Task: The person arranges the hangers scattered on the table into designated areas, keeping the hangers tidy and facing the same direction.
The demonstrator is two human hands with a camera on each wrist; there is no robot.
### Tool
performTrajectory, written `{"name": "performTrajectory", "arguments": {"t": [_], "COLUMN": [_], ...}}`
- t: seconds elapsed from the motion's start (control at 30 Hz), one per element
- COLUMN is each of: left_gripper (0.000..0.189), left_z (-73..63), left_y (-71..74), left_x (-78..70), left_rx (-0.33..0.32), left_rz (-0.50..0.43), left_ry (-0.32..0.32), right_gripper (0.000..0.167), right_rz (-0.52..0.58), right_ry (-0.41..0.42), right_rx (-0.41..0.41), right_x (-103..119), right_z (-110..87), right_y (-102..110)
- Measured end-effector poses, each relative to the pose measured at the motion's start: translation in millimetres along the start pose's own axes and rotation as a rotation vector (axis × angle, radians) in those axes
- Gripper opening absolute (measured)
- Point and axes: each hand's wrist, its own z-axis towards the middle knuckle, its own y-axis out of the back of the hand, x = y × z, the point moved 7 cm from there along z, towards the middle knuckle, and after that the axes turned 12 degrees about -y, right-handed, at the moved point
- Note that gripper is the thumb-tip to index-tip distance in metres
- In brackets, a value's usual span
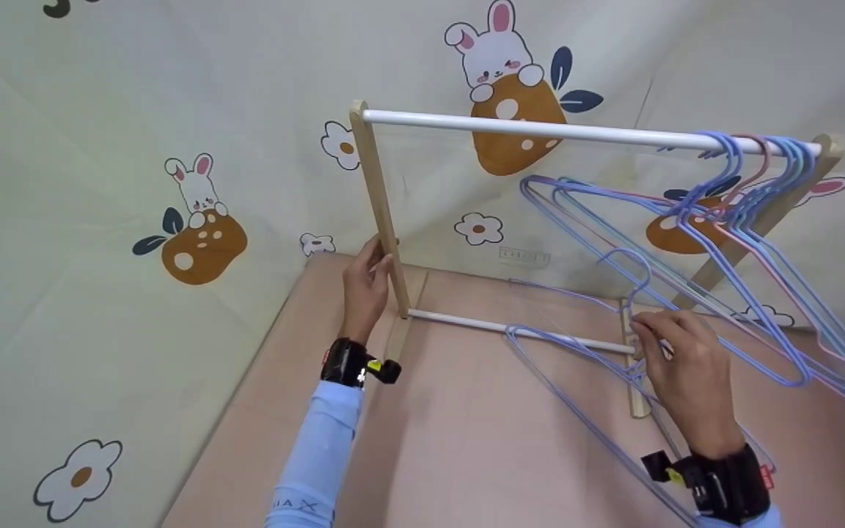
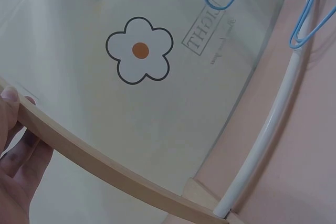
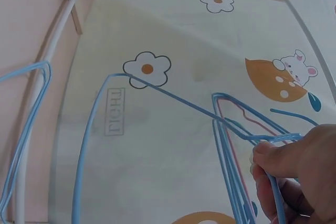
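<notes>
My left hand [image 1: 364, 290] grips the left wooden upright [image 1: 378, 191] of a clothes rack, its thumb on the near side in the left wrist view. My right hand [image 1: 694, 374] pinches a blue clothes hanger [image 3: 176, 97] at its neck, below the hook, which rises above my fingers in the head view. On the right end of the white top rail [image 1: 540, 128] hang several blue hangers [image 1: 796, 158] and a pink hanger [image 1: 763, 158]. Lower down, more blue hangers [image 1: 514, 330] overlap the white bottom rail [image 1: 459, 320], near my right wrist.
The rack stands on a pink surface [image 1: 452, 440] against a pale backdrop [image 1: 268, 95] printed with rabbits and flowers. A second wooden upright [image 1: 767, 213] holds up the rail's right end, and a wooden foot [image 1: 638, 403] lies below the hangers.
</notes>
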Motion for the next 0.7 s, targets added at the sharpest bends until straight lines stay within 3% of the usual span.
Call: {"name": "performTrajectory", "arguments": {"t": [0.37, 0.6, 0.7], "left_gripper": [0.042, 0.041, 0.04], "left_z": [-2.7, -0.4, 1.0], "left_y": [0.0, 0.6, 1.4], "left_x": [1.4, 0.6, -16.6], "left_rx": [0.0, -0.013, -0.018], "left_rz": [0.007, -0.012, -0.014], "left_ry": [0.016, -0.025, -0.029], "right_gripper": [0.014, 0.014, 0.014], "right_rz": [0.018, 0.019, 0.032], "right_ry": [0.011, 0.038, 0.051], "right_rx": [-0.017, -0.052, -0.069], "right_x": [15, 23, 26], "right_z": [17.4, 28.0, 32.3], "right_y": [14, 22, 25]}}
